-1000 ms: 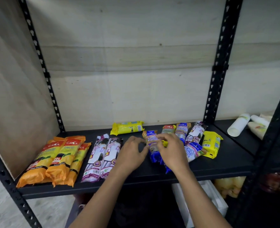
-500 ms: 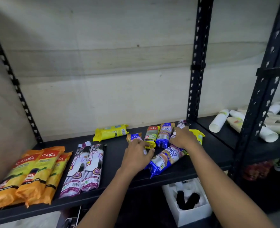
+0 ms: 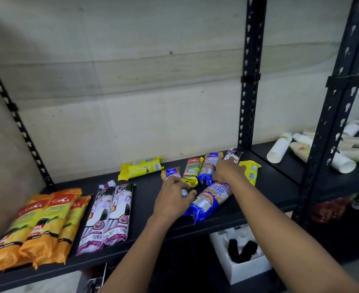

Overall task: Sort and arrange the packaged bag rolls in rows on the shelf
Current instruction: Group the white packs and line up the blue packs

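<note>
On the black shelf (image 3: 147, 199), three orange packs (image 3: 47, 225) lie in a row at the left, with two white-and-purple packs (image 3: 111, 214) beside them. My left hand (image 3: 172, 199) rests over a small blue pack (image 3: 171, 174), fingers curled around it. A larger blue pack (image 3: 210, 201) lies slanted just to its right. My right hand (image 3: 227, 171) reaches further back and closes on a white-and-purple pack (image 3: 233, 154), next to a blue pack (image 3: 209, 168) and a green-and-yellow pack (image 3: 192, 171). One yellow pack (image 3: 140, 167) lies at the back, another yellow pack (image 3: 251, 171) at the right.
Black perforated uprights (image 3: 249, 77) frame the bay; a nearer upright (image 3: 339, 106) stands at the right. The neighbouring shelf holds lying stacks of paper cups (image 3: 280, 146). Below stands a white box (image 3: 242, 256) with dark items. A plywood panel closes the left side.
The view has swung right. My right hand left the blue pack in the middle and reached back to the white-and-purple pack. My left hand stayed on the small blue pack.
</note>
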`<state>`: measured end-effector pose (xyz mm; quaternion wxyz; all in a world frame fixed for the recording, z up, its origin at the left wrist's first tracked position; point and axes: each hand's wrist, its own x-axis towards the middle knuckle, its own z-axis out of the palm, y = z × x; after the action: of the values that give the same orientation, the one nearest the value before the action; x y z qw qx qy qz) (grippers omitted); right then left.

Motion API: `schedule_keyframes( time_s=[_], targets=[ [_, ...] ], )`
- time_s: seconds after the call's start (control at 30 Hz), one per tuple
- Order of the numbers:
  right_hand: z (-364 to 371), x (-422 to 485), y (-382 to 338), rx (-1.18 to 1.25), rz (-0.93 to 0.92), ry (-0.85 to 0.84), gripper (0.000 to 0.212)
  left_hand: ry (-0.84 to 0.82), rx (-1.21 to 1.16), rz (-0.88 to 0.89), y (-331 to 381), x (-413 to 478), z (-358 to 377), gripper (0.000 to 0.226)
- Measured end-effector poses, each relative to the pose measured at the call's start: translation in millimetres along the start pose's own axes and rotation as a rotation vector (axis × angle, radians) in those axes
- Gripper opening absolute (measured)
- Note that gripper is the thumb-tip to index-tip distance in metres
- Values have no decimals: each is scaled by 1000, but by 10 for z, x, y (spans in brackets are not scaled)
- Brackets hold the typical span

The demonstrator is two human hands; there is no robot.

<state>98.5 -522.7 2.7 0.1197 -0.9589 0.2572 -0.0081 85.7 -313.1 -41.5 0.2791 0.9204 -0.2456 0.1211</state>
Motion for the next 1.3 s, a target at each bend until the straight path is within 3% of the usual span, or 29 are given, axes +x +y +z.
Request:
schedule_keyframes(
  time_s=[0.23, 0.43, 0.67, 1.13, 1.3],
  targets=[
    [-26, 30, 101, 181, -53, 34, 47, -24, -5, -1, 10, -1, -27, 41],
    [-57, -23, 245, 448, -121, 254, 31, -75, -103, 48, -42, -1, -83, 46],
    [-39, -179, 168, 543, -251, 383, 40, -19, -203, 34, -90, 0, -158, 44],
    [378, -1149, -707, 709, -589, 236, 35, 157, -52, -131, -965, -406, -919, 22],
    [619, -1464, -1053, 722, -685, 205, 36, 176, 58, -200, -1161, -612, -1094, 24]
  ],
)
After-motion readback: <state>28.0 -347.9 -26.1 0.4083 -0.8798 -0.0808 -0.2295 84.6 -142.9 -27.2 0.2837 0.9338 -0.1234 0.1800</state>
